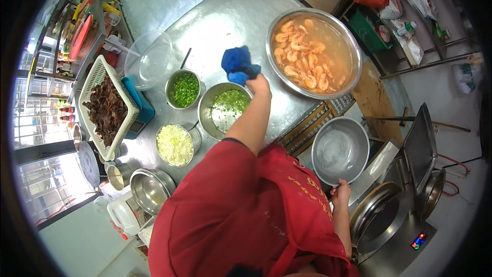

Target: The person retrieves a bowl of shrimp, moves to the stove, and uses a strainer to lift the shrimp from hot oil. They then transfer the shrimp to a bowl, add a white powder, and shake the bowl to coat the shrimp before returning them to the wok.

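Note:
My left hand grips a bunched blue cloth over the steel table. Below that forearm stands a steel pot with chopped green scallion and some liquid, partly hidden by the arm. Beside it are a smaller pot of chopped scallion greens and a pot of chopped pale scallion. On the right, my right hand holds a wide metal bowl by its rim, away from the table; its inside looks wet and whitish. A large steel basin holds cooked shrimp in cloudy liquid.
At the left, a cream plastic basket of wood ear mushrooms rests on a teal scale, near a clear plastic tub. Stacked steel bowls stand nearer me. A stove with a wok and a dark tray lie right.

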A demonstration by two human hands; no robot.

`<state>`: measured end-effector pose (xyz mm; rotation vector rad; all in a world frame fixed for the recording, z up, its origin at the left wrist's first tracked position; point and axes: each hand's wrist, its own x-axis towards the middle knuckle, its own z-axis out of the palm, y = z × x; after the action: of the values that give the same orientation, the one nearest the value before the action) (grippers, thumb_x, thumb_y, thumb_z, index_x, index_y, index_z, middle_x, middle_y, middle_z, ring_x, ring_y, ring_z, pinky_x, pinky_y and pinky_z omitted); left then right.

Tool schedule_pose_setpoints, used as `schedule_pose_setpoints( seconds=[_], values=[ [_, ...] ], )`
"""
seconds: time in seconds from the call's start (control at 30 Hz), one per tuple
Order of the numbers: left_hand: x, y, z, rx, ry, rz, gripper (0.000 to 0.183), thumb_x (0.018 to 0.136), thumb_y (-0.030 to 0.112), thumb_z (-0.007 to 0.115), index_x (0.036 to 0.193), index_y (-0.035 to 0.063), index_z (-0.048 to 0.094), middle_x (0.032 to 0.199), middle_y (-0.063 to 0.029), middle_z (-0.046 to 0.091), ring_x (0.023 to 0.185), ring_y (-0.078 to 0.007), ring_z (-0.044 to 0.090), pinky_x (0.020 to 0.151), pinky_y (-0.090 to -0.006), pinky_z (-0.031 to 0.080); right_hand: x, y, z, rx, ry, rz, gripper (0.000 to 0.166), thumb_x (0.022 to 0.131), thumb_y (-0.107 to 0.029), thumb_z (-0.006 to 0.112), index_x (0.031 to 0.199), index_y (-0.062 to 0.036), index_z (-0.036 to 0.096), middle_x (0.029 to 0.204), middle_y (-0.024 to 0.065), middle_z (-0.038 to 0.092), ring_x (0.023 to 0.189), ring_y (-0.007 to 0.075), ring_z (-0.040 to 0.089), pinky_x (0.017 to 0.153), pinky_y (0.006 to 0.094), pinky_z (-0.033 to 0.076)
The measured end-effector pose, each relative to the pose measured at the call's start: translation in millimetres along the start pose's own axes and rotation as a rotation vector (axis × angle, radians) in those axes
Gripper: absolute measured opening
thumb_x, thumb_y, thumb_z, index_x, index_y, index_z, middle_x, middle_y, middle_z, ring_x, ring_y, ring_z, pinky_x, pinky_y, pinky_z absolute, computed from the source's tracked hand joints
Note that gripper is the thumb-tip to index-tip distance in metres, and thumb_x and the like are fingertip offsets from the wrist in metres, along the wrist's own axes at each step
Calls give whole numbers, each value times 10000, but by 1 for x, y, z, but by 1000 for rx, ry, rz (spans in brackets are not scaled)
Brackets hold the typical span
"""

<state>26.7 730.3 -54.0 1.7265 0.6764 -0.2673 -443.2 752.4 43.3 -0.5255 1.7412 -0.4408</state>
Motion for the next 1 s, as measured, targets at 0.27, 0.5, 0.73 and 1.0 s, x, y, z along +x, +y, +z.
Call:
schedule_pose_setpoints(
  seconds=[0.27,0.5,0.73,1.0],
  values=[
    [-7,26,-17,-183,-414,-240,614,742,139,588,1253,-92,337,1233,-240,438,1103,-339,467,938,-388,365,-7,-18,26,-214,-230,12,132,771,-157,548,737,-50,479,510,53,451,365,159,396,347,276,308],
    [-52,12,-168,-374,-671,-749,634,880,451,432,1322,7,330,1295,-150,424,1151,-261,436,884,-361,382,2,-33,93,-404,-414,-47,155,784,-143,548,743,-11,479,528,75,471,376,154,415,339,278,309],
    [-19,-26,-186,-823,-408,-727,624,898,545,255,1096,-15,448,930,-120,563,699,-216,482,675,-350,439,5,-31,152,-556,-632,-10,163,835,-175,528,820,-18,492,536,64,463,391,154,403,346,287,298],
    [-40,0,-222,-264,-339,-297,759,861,610,370,1244,-40,449,1265,-170,466,1166,-237,419,975,-370,317,-3,-38,202,-494,-809,60,252,886,-326,526,880,-74,524,616,26,499,485,148,476,414,286,381]
  ],
)
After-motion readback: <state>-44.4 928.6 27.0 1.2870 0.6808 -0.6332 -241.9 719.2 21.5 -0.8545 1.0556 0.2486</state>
